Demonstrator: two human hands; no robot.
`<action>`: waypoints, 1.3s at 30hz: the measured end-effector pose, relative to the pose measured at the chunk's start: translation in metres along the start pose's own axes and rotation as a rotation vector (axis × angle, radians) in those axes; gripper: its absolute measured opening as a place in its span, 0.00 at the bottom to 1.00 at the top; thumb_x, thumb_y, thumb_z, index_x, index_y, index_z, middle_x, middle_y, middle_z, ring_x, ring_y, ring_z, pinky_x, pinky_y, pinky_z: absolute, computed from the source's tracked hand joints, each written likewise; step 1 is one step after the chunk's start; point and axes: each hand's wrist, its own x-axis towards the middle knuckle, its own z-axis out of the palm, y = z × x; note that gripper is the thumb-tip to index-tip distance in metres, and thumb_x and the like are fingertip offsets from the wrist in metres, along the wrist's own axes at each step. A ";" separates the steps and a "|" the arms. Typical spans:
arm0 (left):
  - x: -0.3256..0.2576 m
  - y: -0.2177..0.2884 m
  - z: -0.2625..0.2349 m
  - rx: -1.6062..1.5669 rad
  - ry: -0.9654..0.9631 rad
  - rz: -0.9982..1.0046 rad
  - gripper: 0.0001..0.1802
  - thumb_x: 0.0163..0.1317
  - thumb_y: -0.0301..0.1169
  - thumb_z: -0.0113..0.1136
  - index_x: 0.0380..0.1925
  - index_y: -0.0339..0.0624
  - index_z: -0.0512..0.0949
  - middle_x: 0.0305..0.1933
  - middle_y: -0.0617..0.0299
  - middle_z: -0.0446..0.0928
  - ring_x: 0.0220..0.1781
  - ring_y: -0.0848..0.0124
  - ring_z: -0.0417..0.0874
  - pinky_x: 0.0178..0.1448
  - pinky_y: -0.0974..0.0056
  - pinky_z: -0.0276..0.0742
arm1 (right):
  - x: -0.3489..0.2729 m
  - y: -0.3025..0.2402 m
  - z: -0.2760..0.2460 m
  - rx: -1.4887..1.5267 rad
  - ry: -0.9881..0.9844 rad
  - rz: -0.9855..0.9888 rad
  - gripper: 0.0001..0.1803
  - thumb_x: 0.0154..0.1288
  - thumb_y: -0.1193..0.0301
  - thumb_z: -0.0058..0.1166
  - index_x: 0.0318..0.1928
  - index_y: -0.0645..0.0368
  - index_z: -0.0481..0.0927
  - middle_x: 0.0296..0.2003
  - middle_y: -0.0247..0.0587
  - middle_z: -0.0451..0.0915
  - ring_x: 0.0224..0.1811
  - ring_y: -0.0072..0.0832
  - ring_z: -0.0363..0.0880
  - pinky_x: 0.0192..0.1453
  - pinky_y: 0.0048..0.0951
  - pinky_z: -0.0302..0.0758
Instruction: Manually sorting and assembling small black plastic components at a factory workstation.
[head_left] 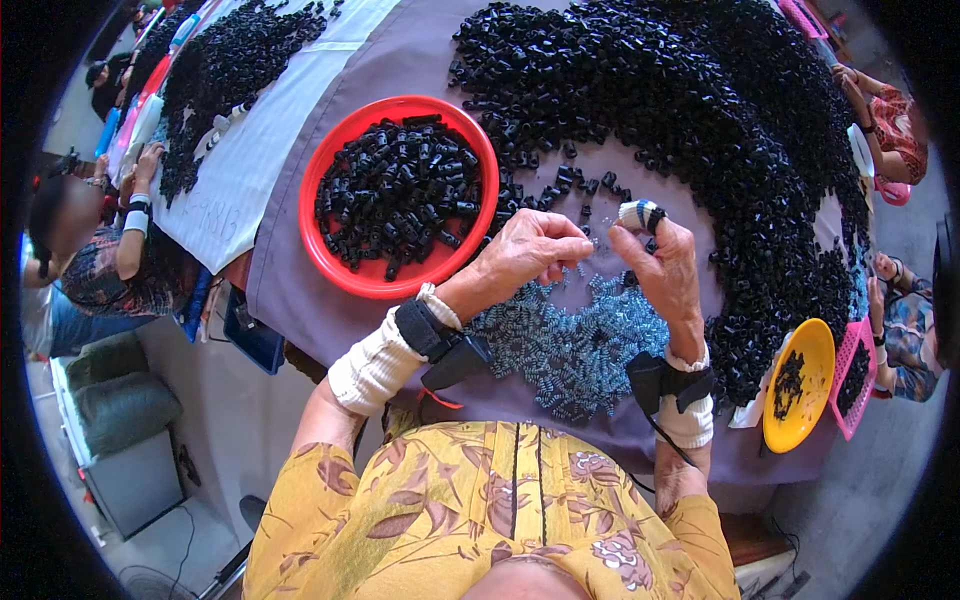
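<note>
My left hand (528, 250) is pinched, thumb against fingers, just right of a red round tray (312, 215) heaped with small black plastic cylinders (400, 190). Facing it, my right hand (662, 262) is also closed, with striped wrapping around a fingertip. Whatever either hand holds is too small to make out. Below and between both hands spreads a pile of tiny bluish-grey coil springs (575, 345). A few loose black cylinders (590, 187) lie just beyond my fingers. Both wrists wear white knitted cuffs and black straps.
A large heap of black plastic parts (700, 90) curves around the far and right side of the grey-purple cloth (340, 335). A yellow plate (812, 370) and a pink basket (852, 395) stand at right. Other people sit on both sides, with another black heap (235, 60) at far left.
</note>
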 end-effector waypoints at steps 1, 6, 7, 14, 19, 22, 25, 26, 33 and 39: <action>0.000 0.000 0.000 0.001 0.025 -0.008 0.11 0.58 0.35 0.62 0.32 0.37 0.79 0.23 0.68 0.75 0.22 0.83 0.73 0.24 0.77 0.68 | 0.000 0.000 -0.001 0.000 -0.001 -0.001 0.09 0.53 0.70 0.60 0.32 0.62 0.79 0.22 0.42 0.78 0.23 0.29 0.76 0.26 0.27 0.69; -0.001 0.000 -0.003 0.005 0.055 -0.025 0.12 0.59 0.36 0.61 0.33 0.37 0.79 0.24 0.67 0.76 0.22 0.83 0.73 0.23 0.77 0.68 | 0.001 -0.006 -0.001 -0.037 -0.057 -0.030 0.08 0.52 0.70 0.61 0.31 0.62 0.79 0.23 0.42 0.79 0.23 0.30 0.75 0.25 0.29 0.69; -0.002 0.000 -0.005 -0.012 0.037 -0.012 0.12 0.60 0.36 0.60 0.34 0.37 0.79 0.24 0.67 0.76 0.22 0.83 0.74 0.24 0.77 0.68 | 0.002 -0.005 0.000 -0.037 -0.057 -0.030 0.08 0.52 0.70 0.61 0.31 0.62 0.79 0.23 0.42 0.79 0.23 0.30 0.75 0.25 0.29 0.69; -0.001 0.000 -0.008 -0.213 -0.020 0.000 0.13 0.64 0.37 0.56 0.36 0.38 0.79 0.27 0.67 0.77 0.25 0.81 0.75 0.27 0.75 0.72 | 0.001 -0.005 -0.001 -0.074 -0.075 -0.066 0.07 0.52 0.71 0.60 0.31 0.61 0.79 0.23 0.41 0.78 0.27 0.32 0.75 0.26 0.30 0.69; -0.002 0.000 -0.008 -0.043 -0.069 -0.039 0.13 0.65 0.37 0.53 0.36 0.38 0.79 0.28 0.67 0.77 0.26 0.81 0.76 0.28 0.74 0.73 | 0.001 -0.008 -0.004 -0.083 -0.084 -0.027 0.07 0.52 0.72 0.60 0.30 0.62 0.79 0.23 0.41 0.79 0.26 0.32 0.74 0.27 0.31 0.69; -0.001 0.001 -0.010 -0.295 -0.029 -0.011 0.15 0.67 0.38 0.50 0.39 0.36 0.77 0.30 0.66 0.77 0.28 0.79 0.77 0.33 0.74 0.75 | 0.002 -0.009 -0.004 -0.080 -0.077 -0.073 0.07 0.52 0.72 0.60 0.30 0.62 0.79 0.24 0.41 0.79 0.26 0.33 0.74 0.28 0.31 0.69; 0.000 0.005 -0.010 -0.432 -0.055 0.021 0.16 0.67 0.38 0.50 0.42 0.35 0.76 0.30 0.65 0.76 0.29 0.77 0.77 0.35 0.72 0.76 | 0.001 -0.007 -0.004 -0.113 -0.078 -0.094 0.07 0.51 0.73 0.60 0.29 0.63 0.78 0.23 0.41 0.79 0.26 0.33 0.74 0.28 0.31 0.69; 0.000 0.007 -0.011 -0.455 -0.067 0.024 0.16 0.67 0.38 0.49 0.44 0.35 0.75 0.32 0.64 0.76 0.30 0.77 0.77 0.36 0.71 0.77 | 0.002 -0.008 -0.004 -0.112 -0.079 -0.095 0.07 0.51 0.73 0.60 0.29 0.63 0.78 0.23 0.41 0.79 0.27 0.33 0.74 0.28 0.31 0.69; 0.003 -0.001 -0.014 -0.554 -0.052 0.038 0.17 0.66 0.33 0.51 0.50 0.33 0.71 0.41 0.56 0.77 0.38 0.69 0.81 0.45 0.65 0.80 | 0.001 -0.006 -0.001 -0.130 -0.098 -0.077 0.06 0.51 0.73 0.60 0.28 0.62 0.78 0.24 0.41 0.80 0.27 0.33 0.74 0.29 0.31 0.70; 0.002 0.000 -0.013 -0.554 -0.086 0.063 0.18 0.64 0.29 0.53 0.52 0.33 0.69 0.46 0.50 0.76 0.45 0.63 0.82 0.47 0.64 0.81 | 0.001 -0.006 0.000 -0.123 -0.102 -0.073 0.06 0.52 0.72 0.60 0.28 0.62 0.78 0.22 0.42 0.79 0.27 0.33 0.74 0.29 0.32 0.70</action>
